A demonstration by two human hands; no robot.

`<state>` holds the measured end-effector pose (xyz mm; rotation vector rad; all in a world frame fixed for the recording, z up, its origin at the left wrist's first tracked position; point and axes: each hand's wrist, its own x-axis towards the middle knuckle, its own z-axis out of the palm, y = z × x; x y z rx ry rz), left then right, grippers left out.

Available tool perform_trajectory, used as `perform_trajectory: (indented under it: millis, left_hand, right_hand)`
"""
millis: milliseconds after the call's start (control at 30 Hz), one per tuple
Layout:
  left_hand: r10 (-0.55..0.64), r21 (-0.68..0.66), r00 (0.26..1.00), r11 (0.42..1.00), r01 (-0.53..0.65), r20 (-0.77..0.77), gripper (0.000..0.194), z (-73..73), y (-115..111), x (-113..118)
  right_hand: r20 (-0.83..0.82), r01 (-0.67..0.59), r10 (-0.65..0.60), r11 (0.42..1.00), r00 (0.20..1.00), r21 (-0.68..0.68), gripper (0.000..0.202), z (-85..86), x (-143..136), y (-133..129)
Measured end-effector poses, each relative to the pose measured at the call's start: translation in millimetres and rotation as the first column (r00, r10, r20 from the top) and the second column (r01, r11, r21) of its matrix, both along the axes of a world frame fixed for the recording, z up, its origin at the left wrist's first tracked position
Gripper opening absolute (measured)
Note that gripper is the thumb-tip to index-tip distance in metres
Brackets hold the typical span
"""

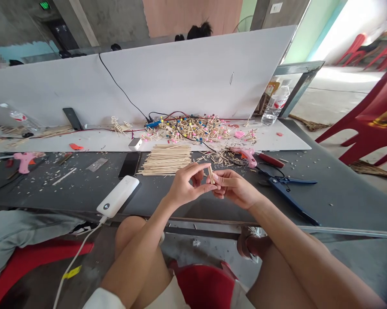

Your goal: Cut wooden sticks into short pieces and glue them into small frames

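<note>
Above the table's front edge, my left hand point(187, 183) and my right hand point(232, 187) meet around a few short wooden sticks point(211, 175). The thumb and forefinger of my left hand pinch the sticks at their two ends. My right fingers close on them from the side. Just behind my hands lies a row of long thin wooden sticks point(167, 159). Short cut stick pieces point(223, 158) are scattered beyond my right hand. A pink glue gun point(249, 157) rests there, and blue-handled pliers point(290, 193) lie to the right.
A heap of small stick pieces with coloured ends point(193, 128) lines the white divider point(180, 81). A white power bank point(118, 196) with a cable overhangs the front edge, near a dark phone point(129, 165). A water bottle point(276, 103) stands back right. Someone's leg point(28, 231) is at left.
</note>
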<state>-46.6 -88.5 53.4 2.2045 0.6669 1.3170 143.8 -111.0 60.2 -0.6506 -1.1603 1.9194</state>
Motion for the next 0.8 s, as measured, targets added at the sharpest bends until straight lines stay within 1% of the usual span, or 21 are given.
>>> perform_trajectory:
  millis: [167, 267, 400, 500, 667, 800]
  left_hand:
    - [-0.001, -0.062, 1.000, 0.998, 0.002, 0.015, 0.049, -0.7, -0.6, 2.1]
    - [-0.007, -0.149, 0.999, 0.989, 0.014, 0.044, 0.047, 0.7, -2.5, 4.8]
    - [0.001, -0.317, 0.994, 0.948, 0.035, 0.113, 0.048, 1.5, -3.6, 8.1]
    - [0.014, -0.406, 0.981, 0.911, 0.067, 0.194, 0.050, -0.3, -1.7, 10.2]
    - [0.009, -0.475, 0.945, 0.866, 0.157, 0.328, 0.052, -2.1, 3.2, 10.9]
    - [0.036, -0.512, 0.932, 0.843, 0.165, 0.360, 0.056, -1.3, 6.6, 3.4]
  right_hand:
    - [-0.016, -0.016, 0.016, 1.000, 1.000, 0.004, 0.028, 1.1, 0.6, 0.6]
    - [-0.029, 0.010, -0.010, 1.000, 1.000, 0.006, 0.027, 2.2, 0.1, 0.4]
    - [-0.064, 0.041, -0.041, 0.999, 0.997, -0.005, 0.026, -0.5, -3.8, 3.3]
    - [-0.106, 0.048, -0.050, 0.999, 0.993, -0.021, 0.024, -4.0, -8.9, 8.2]
    - [-0.175, 0.079, -0.084, 0.996, 0.981, -0.038, 0.022, -5.0, -19.8, 16.1]
    - [-0.187, 0.072, -0.079, 0.996, 0.979, -0.048, 0.023, -8.0, -29.8, 21.7]
